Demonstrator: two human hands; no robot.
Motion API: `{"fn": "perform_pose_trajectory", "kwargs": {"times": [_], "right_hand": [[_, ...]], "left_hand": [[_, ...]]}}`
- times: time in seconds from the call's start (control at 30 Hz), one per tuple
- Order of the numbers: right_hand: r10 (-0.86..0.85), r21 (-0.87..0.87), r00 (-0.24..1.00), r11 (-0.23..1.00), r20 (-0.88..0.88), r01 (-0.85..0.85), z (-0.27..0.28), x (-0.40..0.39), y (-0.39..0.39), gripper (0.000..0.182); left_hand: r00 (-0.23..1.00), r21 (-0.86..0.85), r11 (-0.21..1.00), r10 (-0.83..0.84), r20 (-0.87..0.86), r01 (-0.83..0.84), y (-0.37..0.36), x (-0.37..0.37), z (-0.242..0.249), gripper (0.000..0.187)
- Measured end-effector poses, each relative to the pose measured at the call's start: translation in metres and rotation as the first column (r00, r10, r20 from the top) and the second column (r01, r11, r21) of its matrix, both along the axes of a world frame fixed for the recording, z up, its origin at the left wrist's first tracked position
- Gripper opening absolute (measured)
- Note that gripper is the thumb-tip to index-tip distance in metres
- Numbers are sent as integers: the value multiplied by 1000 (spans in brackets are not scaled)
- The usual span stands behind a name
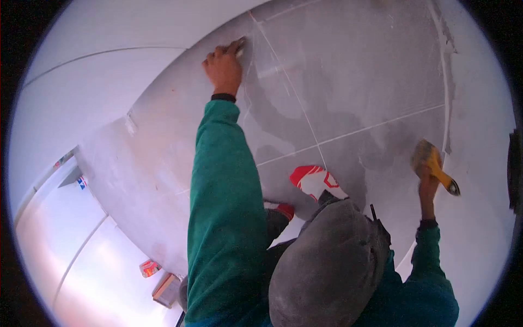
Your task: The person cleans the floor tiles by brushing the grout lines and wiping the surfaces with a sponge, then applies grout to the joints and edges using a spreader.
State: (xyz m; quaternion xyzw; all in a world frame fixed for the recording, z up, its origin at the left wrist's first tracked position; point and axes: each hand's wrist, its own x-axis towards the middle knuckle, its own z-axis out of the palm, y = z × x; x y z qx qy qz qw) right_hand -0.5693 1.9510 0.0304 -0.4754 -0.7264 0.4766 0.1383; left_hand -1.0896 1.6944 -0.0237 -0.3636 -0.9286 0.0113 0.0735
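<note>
My left hand [223, 70] is stretched far forward, low over the grey tiled floor [348, 60]. Its fingers close around a small flat tool [240, 48] with a pale side and a dark edge; I cannot tell its exact kind. A pale joint line [286, 76] runs between tiles just right of that hand. Off to the right, my right hand [427, 188] grips a wide brush [435, 163] by its yellow handle. The brush's bristle end points up and left, close to the wall edge of the floor.
Below the crossing joints are my feet in red-and-white socks [313, 180], and my grey-clad knee [327, 267] fills the lower middle. A cardboard box [166, 290] and a red packet [149, 267] lie at lower left. White walls [476, 109] border both sides.
</note>
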Motion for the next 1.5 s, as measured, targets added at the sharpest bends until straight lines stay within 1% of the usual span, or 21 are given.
{"fn": "perform_pose_trajectory", "kwargs": {"times": [0.13, 0.17, 0.23, 0.3, 0.33, 0.4, 0.43, 0.47, 0.5, 0.6, 0.67, 0.7, 0.73, 0.77, 0.93, 1.03, 1.13, 1.17, 1.23, 1.3, 1.5], "right_hand": [[-171, 304, 966, 947, 194, 106, -45, 32, 61, 49], [-173, 423, 950, 905, 258, 51, -77, 25, 69, 49], [-210, 371, 564, 909, 799, -188, -100, -107, 23, 44], [46, 456, 977, 879, 206, -137, -144, -245, -65, 35], [251, 447, 965, 874, -80, -190, -164, -315, -108, 31], [338, 588, 935, 780, -106, -216, -117, -435, -190, 32], [305, 256, 928, 934, -213, -249, -63, -465, -210, 30], [500, 11, 859, 865, -115, -502, -39, -490, -219, 30], [526, 99, 830, 851, -184, -517, -21, -503, -224, 30], [475, 98, 807, 876, -351, -473, 17, -450, -205, 29], [454, 390, 703, 882, -548, -265, 8, -390, -168, 28], [426, 236, 733, 904, -530, -356, -16, -346, -151, 31], [503, 500, 798, 811, -332, -303, -2, -298, -114, 27], [256, 112, 838, 966, -482, -231, 9, -247, -86, 24], [25, 496, 912, 832, 411, -246, 72, -3, 12, 33], [-139, 449, 911, 892, 389, -56, 86, 63, 2, 35], [-295, 199, 944, 944, 149, 264, 75, 39, -30, 35], [-188, 399, 965, 911, 185, 101, 47, 29, -27, 33], [-32, 270, 961, 962, 276, -45, 67, -53, -46, 30], [200, 521, 871, 734, 448, -437, 78, -111, -52, 28], [291, 502, 909, 763, 297, -408, 121, -153, -69, 27]], "left_hand": [[970, -94, 973, 218, 106, -209, -74, 13, 22, 34], [996, -16, 998, 64, 67, -63, -112, 17, 13, 32], [972, -107, 991, 104, 209, -83, -136, 46, 57, 33], [950, -199, 980, 67, 306, -5, -154, 58, 89, 34], [931, -229, 972, 41, 362, 46, -159, 66, 109, 35], [912, -263, 957, -6, 410, 125, -156, 69, 141, 35], [880, -301, 933, -33, 474, 197, -156, 75, 158, 35], [876, -287, 935, -50, 479, 210, -156, 78, 174, 36], [871, -267, 937, -71, 486, 226, -155, 79, 188, 37], [825, -164, 971, -52, 563, 174, -157, 87, 222, 30], [797, -89, 990, -32, 603, 108, -173, 90, 220, 26], [769, -104, 994, 47, 638, 25, -186, 96, 221, 24], [760, -77, 997, 33, 649, 23, -192, 98, 217, 24], [748, 1, 999, 38, 662, -51, -199, 104, 208, 24], [681, 132, 986, -30, 732, -99, -203, 132, 178, 24], [637, 174, 985, -136, 759, 3, -186, 131, 159, 24], [598, 246, 965, -253, 761, 96, -171, 112, 151, 24], [605, 266, 951, -304, 736, 155, -163, 111, 142, 25], [607, 266, 947, -321, 727, 182, -161, 95, 138, 27], [607, 276, 942, -333, 721, 189, -167, 81, 134, 29], [640, 286, 951, -290, 711, 114, -191, 58, 150, 26]]}}
